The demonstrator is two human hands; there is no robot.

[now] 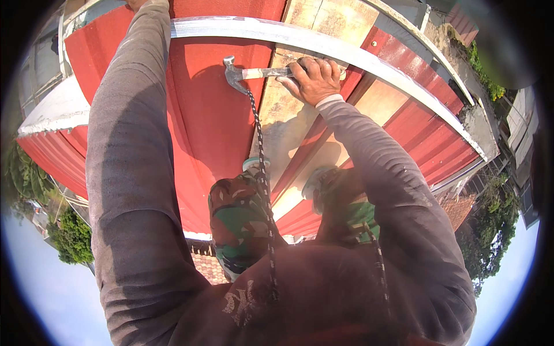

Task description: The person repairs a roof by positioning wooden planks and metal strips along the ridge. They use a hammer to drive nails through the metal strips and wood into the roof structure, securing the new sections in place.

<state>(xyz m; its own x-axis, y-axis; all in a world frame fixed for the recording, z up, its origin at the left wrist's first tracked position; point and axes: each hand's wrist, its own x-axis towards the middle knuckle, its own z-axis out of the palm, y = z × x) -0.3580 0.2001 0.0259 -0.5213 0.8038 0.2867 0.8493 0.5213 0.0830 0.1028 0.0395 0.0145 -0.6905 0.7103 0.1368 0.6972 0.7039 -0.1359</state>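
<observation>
My right hand (pixel 316 79) is closed around the handle of a claw hammer (pixel 252 74), which lies level just over the roof with its steel head to the left. The hand is low over a stained tan panel (pixel 285 106) between red roofing sheets (pixel 216 109). My left arm reaches far forward; only a sliver of my left hand (pixel 137 4) shows at the top edge, its fingers cut off. A black-and-white cord (pixel 261 147) runs down from near the hammer's claw to the front of my shirt.
A long silvery metal strip (pixel 242 27) crosses the roof beyond my right hand. My feet and camouflage trousers (pixel 236 216) are on the roof below. Roof edges lie at both sides, with trees (pixel 72 236) and a brown tiled roof (pixel 459 210) lower down.
</observation>
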